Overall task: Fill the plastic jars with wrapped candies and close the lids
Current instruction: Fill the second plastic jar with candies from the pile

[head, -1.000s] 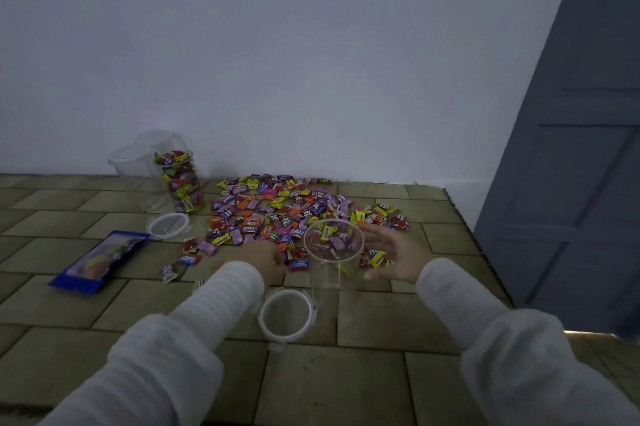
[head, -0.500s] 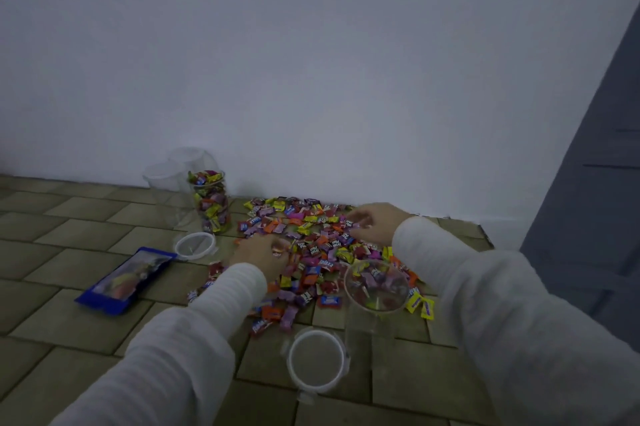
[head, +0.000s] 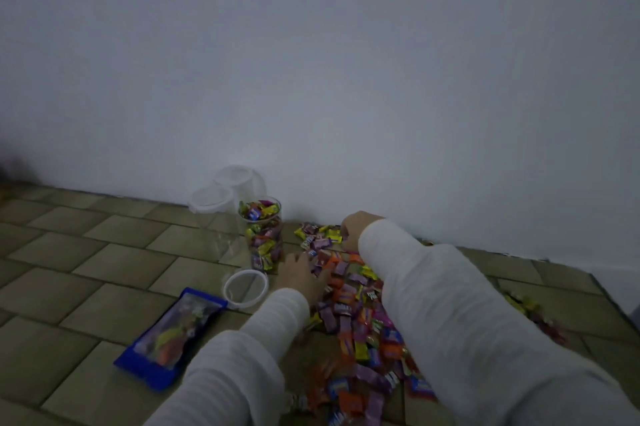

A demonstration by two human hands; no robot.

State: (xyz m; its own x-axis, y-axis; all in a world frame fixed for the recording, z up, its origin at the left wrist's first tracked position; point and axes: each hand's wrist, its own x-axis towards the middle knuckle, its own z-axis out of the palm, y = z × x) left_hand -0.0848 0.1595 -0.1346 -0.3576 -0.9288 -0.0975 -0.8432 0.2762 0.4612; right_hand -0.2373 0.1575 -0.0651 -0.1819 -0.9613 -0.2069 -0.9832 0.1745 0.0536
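Note:
A heap of wrapped candies (head: 349, 301) in many colours lies on the tiled floor near the wall. My left hand (head: 301, 275) rests palm down on the heap's left edge, fingers spread over candies. My right hand (head: 355, 230) reaches to the far end of the heap by the wall, its fingers curled down into the candies. A clear jar full of candies (head: 263, 235) stands open just left of my left hand. Its white lid (head: 246, 288) lies on the floor in front of it. The jar that stood in front of me is out of view.
Two lidded clear jars, one (head: 213, 218) in front and another (head: 242, 183) behind it, stand by the white wall (head: 311, 79). A blue candy bag (head: 173, 335) lies flat on the floor at the left. My white sleeves cover the lower heap.
Both hands have moved forward over the heap, the right one to the wall end. The view has swung right and closer, and the near jar and its lid have dropped out of view.

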